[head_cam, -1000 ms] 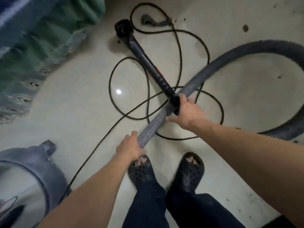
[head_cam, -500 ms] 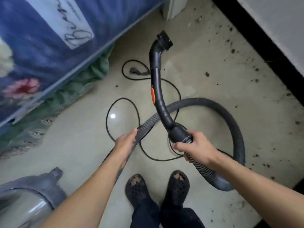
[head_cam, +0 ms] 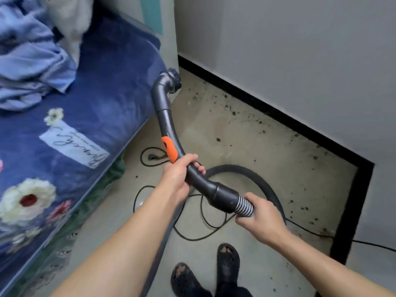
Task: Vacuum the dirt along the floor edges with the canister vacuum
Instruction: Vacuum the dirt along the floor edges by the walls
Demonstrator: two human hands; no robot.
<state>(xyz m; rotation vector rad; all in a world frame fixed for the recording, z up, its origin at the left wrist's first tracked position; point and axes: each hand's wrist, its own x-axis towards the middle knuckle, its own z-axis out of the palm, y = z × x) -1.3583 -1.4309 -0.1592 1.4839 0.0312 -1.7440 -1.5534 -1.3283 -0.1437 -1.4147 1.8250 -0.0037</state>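
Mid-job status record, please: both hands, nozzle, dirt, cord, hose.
left hand: grips the wand just below its orange slider
right hand: grips the ribbed hose next to the cuff
nozzle: raised by the bed corner, not on the dirt
dirt: dark specks on the floor along the black baseboard
cord: loose loops on the floor ahead of the sandals
hose: curves round behind the right hand

Two hands (head_cam: 176, 179) (head_cam: 262, 220), one vacuum hose (head_cam: 169, 125), one cord (head_cam: 140, 156), two sandals (head_cam: 184, 279) (head_cam: 228, 262).
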